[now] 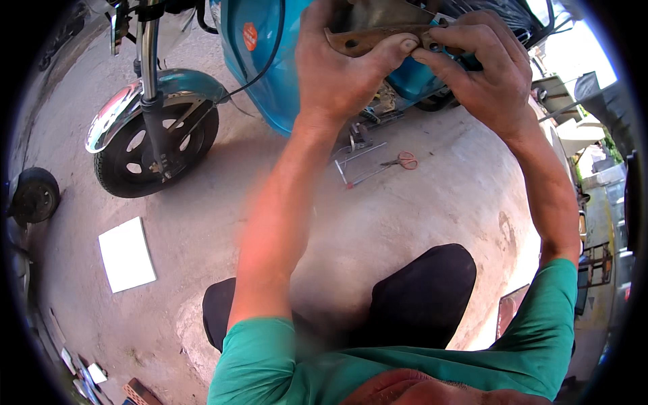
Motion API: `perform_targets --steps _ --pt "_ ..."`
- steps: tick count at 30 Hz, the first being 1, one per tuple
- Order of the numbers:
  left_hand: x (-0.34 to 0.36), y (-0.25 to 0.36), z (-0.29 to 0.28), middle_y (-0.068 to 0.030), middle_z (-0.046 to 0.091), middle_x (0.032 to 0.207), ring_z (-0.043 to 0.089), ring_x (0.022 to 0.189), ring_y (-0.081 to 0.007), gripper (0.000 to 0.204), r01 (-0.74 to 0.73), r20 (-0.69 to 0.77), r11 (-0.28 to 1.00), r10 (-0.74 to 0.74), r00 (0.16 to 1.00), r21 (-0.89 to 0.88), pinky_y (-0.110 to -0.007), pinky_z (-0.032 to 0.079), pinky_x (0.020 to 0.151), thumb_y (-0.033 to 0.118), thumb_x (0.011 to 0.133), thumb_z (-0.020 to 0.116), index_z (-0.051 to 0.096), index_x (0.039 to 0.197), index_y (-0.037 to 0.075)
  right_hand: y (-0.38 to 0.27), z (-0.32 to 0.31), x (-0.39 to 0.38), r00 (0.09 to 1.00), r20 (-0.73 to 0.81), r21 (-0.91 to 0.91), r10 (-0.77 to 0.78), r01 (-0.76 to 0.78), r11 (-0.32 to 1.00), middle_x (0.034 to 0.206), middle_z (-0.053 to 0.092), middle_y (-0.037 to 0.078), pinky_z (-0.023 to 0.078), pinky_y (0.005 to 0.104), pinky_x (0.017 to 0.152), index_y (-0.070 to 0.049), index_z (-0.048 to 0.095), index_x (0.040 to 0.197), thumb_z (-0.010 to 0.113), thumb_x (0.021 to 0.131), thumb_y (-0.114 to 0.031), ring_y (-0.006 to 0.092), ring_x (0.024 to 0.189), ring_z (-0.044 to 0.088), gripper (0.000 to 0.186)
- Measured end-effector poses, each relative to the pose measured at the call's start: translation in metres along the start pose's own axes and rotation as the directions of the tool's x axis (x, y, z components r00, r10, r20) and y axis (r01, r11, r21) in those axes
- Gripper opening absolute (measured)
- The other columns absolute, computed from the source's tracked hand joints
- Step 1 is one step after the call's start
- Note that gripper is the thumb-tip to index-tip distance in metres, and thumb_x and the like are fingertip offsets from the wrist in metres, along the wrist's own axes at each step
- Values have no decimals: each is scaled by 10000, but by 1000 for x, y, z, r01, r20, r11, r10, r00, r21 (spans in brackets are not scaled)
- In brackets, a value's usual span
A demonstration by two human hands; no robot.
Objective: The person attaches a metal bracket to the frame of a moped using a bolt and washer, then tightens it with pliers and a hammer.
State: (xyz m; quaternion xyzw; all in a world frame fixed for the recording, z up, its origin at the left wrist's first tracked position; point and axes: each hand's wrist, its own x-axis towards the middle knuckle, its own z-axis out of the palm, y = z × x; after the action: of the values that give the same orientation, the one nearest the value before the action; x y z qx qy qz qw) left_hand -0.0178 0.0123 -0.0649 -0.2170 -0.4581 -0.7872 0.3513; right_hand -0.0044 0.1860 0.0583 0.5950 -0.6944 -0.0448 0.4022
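Observation:
A rusty flat metal bracket (371,42) with holes along it is held up in front of the blue three-wheeler or motorbike body (273,101). My left hand (337,77) grips the bracket's left part, the thumb lying along its lower edge. At the bracket's right end my right hand (491,71) is closed, thumb and forefinger pinching near a hole. Some small dark part may sit between those fingers, but it is too small to name. Both arms reach up and forward, and my fingers hide part of the bracket.
Below the bracket, orange-handled scissors (407,160) and a thin metal saw-like frame (345,177) lie on the concrete floor. The vehicle's front wheel (128,158) stands at the left. A white board (127,255) lies nearer, and a brick (140,391) sits at the lower left.

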Motion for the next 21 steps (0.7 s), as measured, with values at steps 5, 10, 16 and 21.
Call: perform_targets --steps 5,10,16,21 --pt "0 0 -8 -160 568 1207 624 1116 -260 806 15 -21 989 -12 1000 149 -398 546 961 308 688 930 534 1276 -74 -11 7 4 989 -72 117 131 -122 986 909 684 91 545 332 660 -31 672 1026 860 768 2 223 786 664 321" --pt "-1 5 -8 -163 557 1181 616 1094 -311 797 -49 -17 941 58 998 334 -415 542 948 279 609 928 572 1251 -32 -3 0 3 998 59 114 2 -9 993 994 659 127 539 371 714 -27 655 1160 803 799 67 265 852 651 401" --pt "-2 3 -8 -156 554 1162 614 1054 -319 790 -67 -41 936 87 995 346 -411 540 918 267 585 919 586 1243 -17 9 5 -7 1000 26 68 -18 16 998 990 648 145 522 403 710 -25 630 1170 789 803 93 306 851 646 417" --pt "-2 2 -9 -159 551 1156 615 1043 -329 806 -47 -56 943 69 996 329 -416 542 907 269 569 920 590 1245 -21 12 13 -11 1000 -16 121 2 0 993 984 643 152 508 409 715 -32 621 1127 798 802 80 319 854 641 387"
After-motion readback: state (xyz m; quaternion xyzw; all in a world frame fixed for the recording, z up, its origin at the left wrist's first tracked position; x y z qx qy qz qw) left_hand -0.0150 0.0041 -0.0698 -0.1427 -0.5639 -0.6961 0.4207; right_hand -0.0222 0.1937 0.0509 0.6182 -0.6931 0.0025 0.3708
